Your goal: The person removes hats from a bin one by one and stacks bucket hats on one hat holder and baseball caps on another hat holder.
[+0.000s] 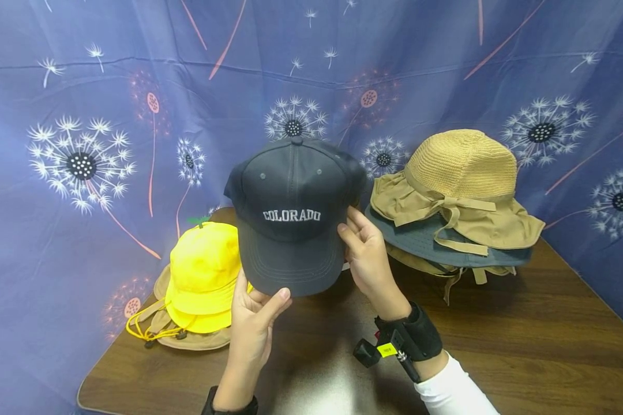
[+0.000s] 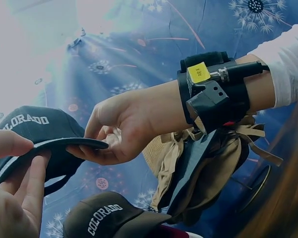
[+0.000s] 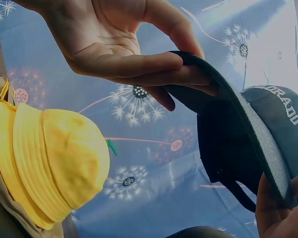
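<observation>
A dark navy baseball cap [image 1: 291,190] with white COLORADO lettering is held up over the table, its front toward the head camera. My left hand [image 1: 256,320] pinches the brim's front edge, thumb on top and fingers beneath. At the brim's right side my right hand [image 1: 366,253] grips the edge between thumb and fingers. The cap's underside and back strap [image 3: 238,196] show in the right wrist view. Below it, in the left wrist view, sits another dark COLORADO cap [image 2: 107,215], mostly hidden by the held cap in the head view.
At left, a yellow bucket hat [image 1: 202,276] with a cord sits on a tan hat [image 1: 207,341]. A straw hat with tan brim [image 1: 462,167] tops a stack over a dark blue hat [image 1: 420,233] at right. The wooden table [image 1: 524,346] ends at a patterned blue curtain [image 1: 239,34].
</observation>
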A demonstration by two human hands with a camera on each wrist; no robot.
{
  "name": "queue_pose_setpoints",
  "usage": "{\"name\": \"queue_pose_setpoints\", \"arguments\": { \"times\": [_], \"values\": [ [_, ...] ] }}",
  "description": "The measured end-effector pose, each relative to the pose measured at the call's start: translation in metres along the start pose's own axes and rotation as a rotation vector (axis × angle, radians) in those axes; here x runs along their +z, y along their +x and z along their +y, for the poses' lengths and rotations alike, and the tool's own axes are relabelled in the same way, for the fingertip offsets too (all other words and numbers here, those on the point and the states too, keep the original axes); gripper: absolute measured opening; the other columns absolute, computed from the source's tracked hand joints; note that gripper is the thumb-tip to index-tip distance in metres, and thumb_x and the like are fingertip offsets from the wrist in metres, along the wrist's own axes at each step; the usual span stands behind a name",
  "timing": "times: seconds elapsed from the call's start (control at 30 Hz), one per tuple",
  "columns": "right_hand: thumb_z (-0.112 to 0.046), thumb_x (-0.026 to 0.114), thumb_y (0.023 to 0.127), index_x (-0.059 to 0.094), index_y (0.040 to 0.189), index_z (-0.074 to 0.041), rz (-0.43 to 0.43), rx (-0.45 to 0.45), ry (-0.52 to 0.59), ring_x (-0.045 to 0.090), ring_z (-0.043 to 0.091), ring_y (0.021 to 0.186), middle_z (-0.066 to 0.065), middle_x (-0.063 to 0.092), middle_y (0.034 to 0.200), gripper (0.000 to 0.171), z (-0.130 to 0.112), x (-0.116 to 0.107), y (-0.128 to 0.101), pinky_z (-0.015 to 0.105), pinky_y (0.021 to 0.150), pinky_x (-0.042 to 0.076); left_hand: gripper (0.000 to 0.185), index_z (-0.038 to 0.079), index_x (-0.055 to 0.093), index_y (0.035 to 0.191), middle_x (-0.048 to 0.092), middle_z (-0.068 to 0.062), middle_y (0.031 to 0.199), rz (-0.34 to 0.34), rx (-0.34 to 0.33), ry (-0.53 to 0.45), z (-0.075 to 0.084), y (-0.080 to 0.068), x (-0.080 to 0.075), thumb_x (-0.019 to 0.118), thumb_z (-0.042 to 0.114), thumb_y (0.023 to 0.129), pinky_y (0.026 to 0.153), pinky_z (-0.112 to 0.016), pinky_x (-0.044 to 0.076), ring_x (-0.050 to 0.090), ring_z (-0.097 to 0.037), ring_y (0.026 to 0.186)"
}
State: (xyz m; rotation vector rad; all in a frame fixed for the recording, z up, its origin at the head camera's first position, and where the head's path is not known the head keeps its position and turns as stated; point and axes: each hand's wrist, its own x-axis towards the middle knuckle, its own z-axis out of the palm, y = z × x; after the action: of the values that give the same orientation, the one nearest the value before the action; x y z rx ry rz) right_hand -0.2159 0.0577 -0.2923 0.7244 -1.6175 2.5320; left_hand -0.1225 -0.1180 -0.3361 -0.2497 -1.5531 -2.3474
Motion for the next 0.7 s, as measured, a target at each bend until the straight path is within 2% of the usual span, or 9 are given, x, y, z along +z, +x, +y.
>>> {"name": "queue_pose_setpoints", "arguments": {
  "times": [0.17,0.33,0.47,0.6,0.7],
  "values": [
    [0.001,0.039,0.099,0.028,0.148,0.000,-0.005,-0.011,-0.003,0.064,0.002,0.106,0.019,0.043,0.147,0.050,-0.001,-0.001,0.000,0.018,0.080,0.056,0.076,0.014,0.024,0.148,0.074,0.007,0.102,-0.024,0.019,-0.010,0.002,0.002,-0.001,0.055,-0.013,0.085,0.078,-0.027,0.060,0.072,-0.008,0.087],
    [-0.002,0.038,0.101,0.023,0.150,-0.002,-0.028,-0.011,0.003,0.061,0.002,0.113,0.018,0.039,0.151,0.052,-0.003,-0.003,0.003,0.018,0.088,0.055,0.057,0.011,0.028,0.142,0.074,0.006,0.095,-0.068,0.047,-0.069,0.008,0.011,-0.004,0.048,-0.008,0.092,0.073,-0.024,0.060,0.073,-0.008,0.080],
    [-0.006,0.038,0.102,0.020,0.153,-0.010,-0.016,-0.002,-0.004,0.060,0.003,0.113,0.012,0.043,0.148,0.054,-0.002,-0.003,0.011,0.020,0.088,0.055,0.055,0.011,0.028,0.142,0.074,0.006,0.094,-0.095,0.080,-0.079,0.011,0.027,-0.005,0.047,-0.007,0.094,0.069,-0.022,0.060,0.072,-0.007,0.075],
    [-0.010,0.045,0.101,0.017,0.154,-0.023,0.069,-0.003,-0.081,0.063,0.003,0.101,0.001,0.055,0.128,0.061,-0.001,-0.004,0.020,0.022,0.078,0.057,0.062,0.013,0.025,0.147,0.075,0.006,0.098,-0.120,0.115,-0.078,0.010,0.049,0.000,0.047,-0.009,0.094,0.070,-0.023,0.060,0.073,-0.007,0.077],
    [-0.011,0.052,0.098,0.015,0.153,-0.029,0.099,-0.025,-0.154,0.062,0.008,0.097,-0.001,0.055,0.121,0.069,0.000,-0.007,0.026,0.020,0.073,0.055,0.066,0.016,0.024,0.149,0.075,0.006,0.096,-0.125,0.127,-0.078,0.005,0.065,0.008,0.050,-0.008,0.093,0.072,-0.026,0.061,0.073,-0.008,0.076]
  ]
}}
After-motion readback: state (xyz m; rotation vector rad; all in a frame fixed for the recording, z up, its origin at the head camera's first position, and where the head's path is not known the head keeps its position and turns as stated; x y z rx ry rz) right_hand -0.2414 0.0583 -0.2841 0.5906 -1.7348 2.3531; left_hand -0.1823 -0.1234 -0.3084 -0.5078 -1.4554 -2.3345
